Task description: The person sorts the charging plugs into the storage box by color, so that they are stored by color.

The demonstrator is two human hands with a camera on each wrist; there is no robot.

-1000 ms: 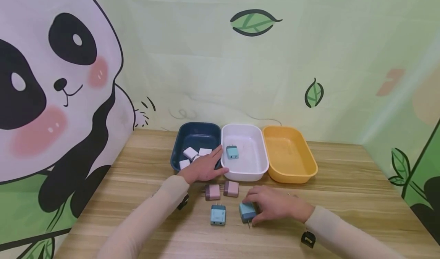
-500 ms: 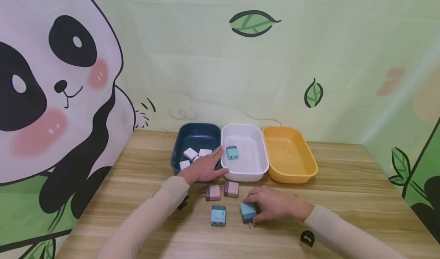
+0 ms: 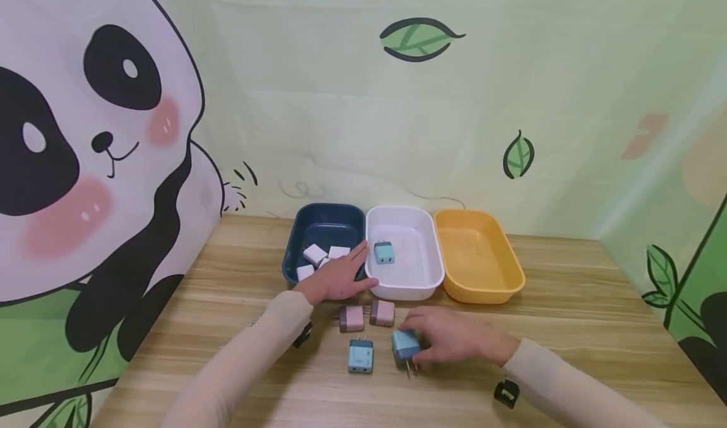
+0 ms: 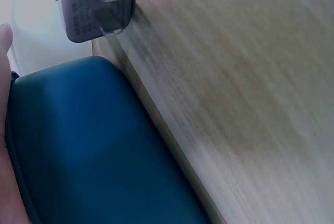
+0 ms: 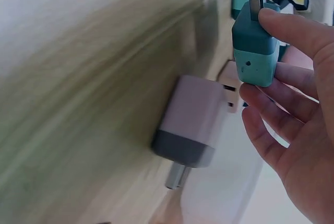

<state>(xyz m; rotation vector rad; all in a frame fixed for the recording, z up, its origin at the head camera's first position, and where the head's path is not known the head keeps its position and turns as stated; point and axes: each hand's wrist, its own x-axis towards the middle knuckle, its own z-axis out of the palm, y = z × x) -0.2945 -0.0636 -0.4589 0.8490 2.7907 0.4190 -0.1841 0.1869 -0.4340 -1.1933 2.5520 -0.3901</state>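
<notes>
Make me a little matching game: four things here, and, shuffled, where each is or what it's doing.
1. White plugs
2. Pink plugs
3. Yellow tray
4. Right hand

A. on the table, nearer the person than the white tray
B. holding a teal plug
C. inside the dark blue tray
D. right-hand neighbour of the white tray

1-C, 2-A, 3-D, 4-B

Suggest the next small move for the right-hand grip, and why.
I'd probably carry the two-tone blue boxy plastic plug toward the white rounded rectangular plastic tray: the right-hand grip pinches it, and a matching blue boxy plastic plug lies in that tray.
</notes>
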